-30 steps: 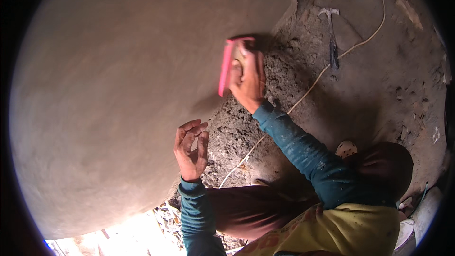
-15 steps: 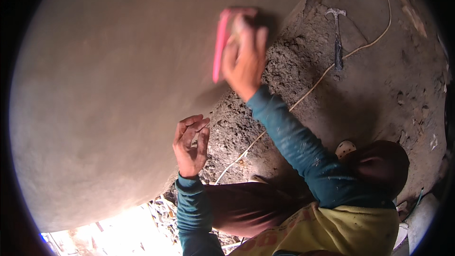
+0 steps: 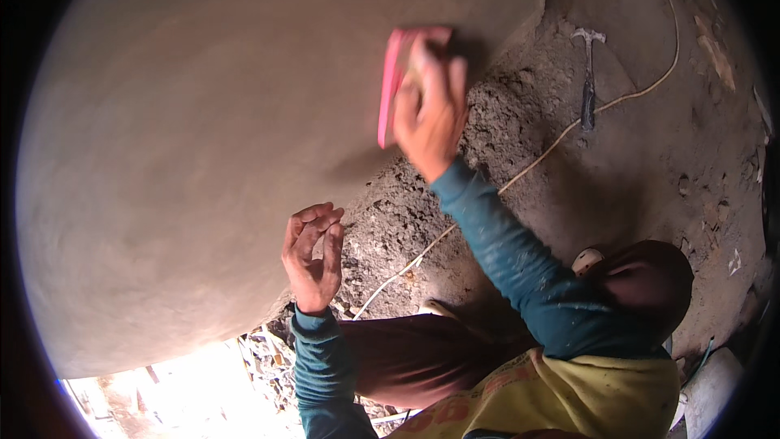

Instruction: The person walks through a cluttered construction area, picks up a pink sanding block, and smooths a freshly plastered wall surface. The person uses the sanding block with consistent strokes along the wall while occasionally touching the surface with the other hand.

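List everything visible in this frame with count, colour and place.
Smooth surface: one, brown, left and top
Float: one, pink, over the surface
Rough heap: one, grey, beside the surface's edge
Ground: one, brown, right
Hammer: one, dark handle, upper right
Cable: one, cream, across heap and ground
Shoe: at least one, cream, right of centre
Pale object: one, whitish, lower right
Trousers: one pair, maroon, lower centre
Top: one, yellow, lower right
Left hand: one, teal sleeve, empty, near heap
Right hand: one, teal sleeve, gripping float
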Demonstrator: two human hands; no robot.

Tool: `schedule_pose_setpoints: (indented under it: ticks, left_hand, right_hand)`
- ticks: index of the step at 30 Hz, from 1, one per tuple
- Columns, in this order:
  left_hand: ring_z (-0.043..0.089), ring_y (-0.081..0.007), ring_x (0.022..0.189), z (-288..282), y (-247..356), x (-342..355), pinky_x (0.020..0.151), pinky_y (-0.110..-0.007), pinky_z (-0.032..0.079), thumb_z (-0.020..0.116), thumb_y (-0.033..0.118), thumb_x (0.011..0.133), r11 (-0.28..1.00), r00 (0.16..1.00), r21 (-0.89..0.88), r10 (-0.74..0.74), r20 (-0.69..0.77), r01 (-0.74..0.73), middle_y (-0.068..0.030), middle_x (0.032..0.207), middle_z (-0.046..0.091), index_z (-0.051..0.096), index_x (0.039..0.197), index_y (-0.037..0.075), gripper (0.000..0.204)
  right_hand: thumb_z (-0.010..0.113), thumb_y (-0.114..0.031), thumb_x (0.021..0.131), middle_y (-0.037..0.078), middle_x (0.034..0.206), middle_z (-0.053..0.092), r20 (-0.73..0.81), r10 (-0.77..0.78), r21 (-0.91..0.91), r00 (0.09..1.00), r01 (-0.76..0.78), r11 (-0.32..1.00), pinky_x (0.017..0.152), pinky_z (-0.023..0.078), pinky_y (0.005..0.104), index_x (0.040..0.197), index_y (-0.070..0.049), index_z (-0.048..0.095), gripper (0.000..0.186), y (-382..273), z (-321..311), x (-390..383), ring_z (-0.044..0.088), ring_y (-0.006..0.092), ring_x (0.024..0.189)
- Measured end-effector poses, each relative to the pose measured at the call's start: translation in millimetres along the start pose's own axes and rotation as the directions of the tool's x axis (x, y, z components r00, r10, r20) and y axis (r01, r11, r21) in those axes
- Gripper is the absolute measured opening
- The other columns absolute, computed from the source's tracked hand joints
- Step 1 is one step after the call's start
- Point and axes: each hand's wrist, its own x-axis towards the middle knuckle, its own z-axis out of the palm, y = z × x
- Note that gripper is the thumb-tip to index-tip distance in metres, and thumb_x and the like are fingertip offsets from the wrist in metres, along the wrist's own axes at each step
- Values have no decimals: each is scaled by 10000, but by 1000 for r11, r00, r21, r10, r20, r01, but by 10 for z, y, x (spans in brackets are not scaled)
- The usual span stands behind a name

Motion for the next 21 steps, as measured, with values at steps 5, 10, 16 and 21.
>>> schedule_pose_setpoints:
  ticks: [5,10,16,21]
  left_hand:
    - [696,-252,1144,-29,-42,-60,977,-384,583,696,14,1011,999,1000,-51,2,12,-2,-157,1219,703,798,1113,-34,152]
    - [713,-274,1132,-72,-75,-69,955,-387,593,677,-3,1007,999,999,-49,-21,-30,20,-177,1273,690,788,1134,-18,169]
    - [715,-257,1110,-92,-41,-32,920,-380,596,705,-95,926,954,933,230,249,-258,-191,-213,1437,609,775,1239,26,343]
    - [723,-221,1028,54,165,113,881,-353,608,742,-108,873,841,861,404,466,-203,-360,-245,1678,406,701,1432,97,597]
  right_hand:
    - [578,-55,923,178,1175,574,4,104,62,995,-104,993,876,549,485,1465,-66,656,547,183,-45,31,625,331,1016]
    - [596,-52,901,187,1228,591,27,-84,24,996,83,996,962,523,483,1490,-68,622,589,-89,-31,32,620,387,1099]
    - [621,-28,905,171,1185,578,-41,-43,45,998,45,998,880,537,477,1481,-78,615,578,72,-98,272,615,348,1043]
    - [603,-29,912,161,1212,613,-3,-255,-95,967,254,963,996,519,462,1473,-73,651,565,210,-76,-88,611,363,1140]
